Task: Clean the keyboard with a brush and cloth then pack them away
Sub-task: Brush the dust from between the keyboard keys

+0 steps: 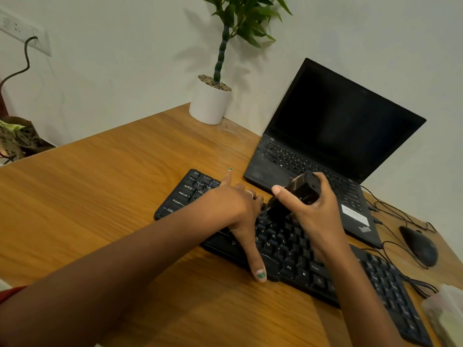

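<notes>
Right hand grip curled round black brush; left hand grip spread on black plastic keyboard, wooden worktop.

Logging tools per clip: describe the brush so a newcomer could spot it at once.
Start at the wooden desk, then the black keyboard before the open laptop. Above its middle keys, the right hand grips a chunky black brush, the only thing held off the desk.
</notes>
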The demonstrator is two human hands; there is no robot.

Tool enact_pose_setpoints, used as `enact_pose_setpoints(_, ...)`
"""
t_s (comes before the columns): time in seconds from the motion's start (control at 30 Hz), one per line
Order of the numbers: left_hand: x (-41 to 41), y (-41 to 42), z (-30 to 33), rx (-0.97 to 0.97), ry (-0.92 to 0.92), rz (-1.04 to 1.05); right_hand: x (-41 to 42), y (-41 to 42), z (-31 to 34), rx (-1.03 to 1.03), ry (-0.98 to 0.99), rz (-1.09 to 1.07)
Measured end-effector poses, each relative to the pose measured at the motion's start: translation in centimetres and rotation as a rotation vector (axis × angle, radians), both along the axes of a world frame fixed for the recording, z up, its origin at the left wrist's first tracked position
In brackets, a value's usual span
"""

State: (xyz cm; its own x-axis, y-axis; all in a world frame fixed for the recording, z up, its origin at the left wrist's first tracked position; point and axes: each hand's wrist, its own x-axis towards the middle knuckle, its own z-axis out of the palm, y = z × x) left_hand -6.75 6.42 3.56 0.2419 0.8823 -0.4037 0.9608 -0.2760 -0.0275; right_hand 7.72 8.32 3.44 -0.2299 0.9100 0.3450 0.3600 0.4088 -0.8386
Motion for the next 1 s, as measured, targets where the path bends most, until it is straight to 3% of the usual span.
enact_pose_setpoints(0.1,0.0,0.0,0.1,0.002,0.001,-0.003,-0.2,0.0,-0.6,0.128,-0.065,-0.053)
enact_pose_setpoints(0.2,0.0,-0.1,0.1,-0.006,0.002,-0.004,-0.2,0.2,-0.5,0.087,-0.09,0.007)
enact_pose_setpoints(0.33,0.0,0.0,0.1,0.0,0.003,-0.002,0.1,0.4,-0.6,0.165,-0.134,-0.085)
enact_pose_setpoints(0.5,0.0,0.1,0.0,-0.006,0.004,0.001,0.9,0.1,1.1,-0.012,-0.177,-0.028)
enact_pose_setpoints(0.63,0.0,0.1,0.1,0.001,0.015,-0.007,0.9,0.1,0.2,0.118,-0.208,-0.106)
enact_pose_setpoints(0.8,0.0,0.2,0.0,-0.015,0.008,0.001,2.0,0.6,1.5,-0.085,-0.201,-0.037)
enact_pose_setpoints(0.93,0.0,0.1,0.0,-0.007,0.008,-0.006,1.0,0.2,0.1,0.134,-0.243,-0.097)
enact_pose_setpoints(1.0,0.0,0.1,0.1,-0.002,0.006,-0.004,0.9,0.0,0.1,0.09,-0.218,-0.062)
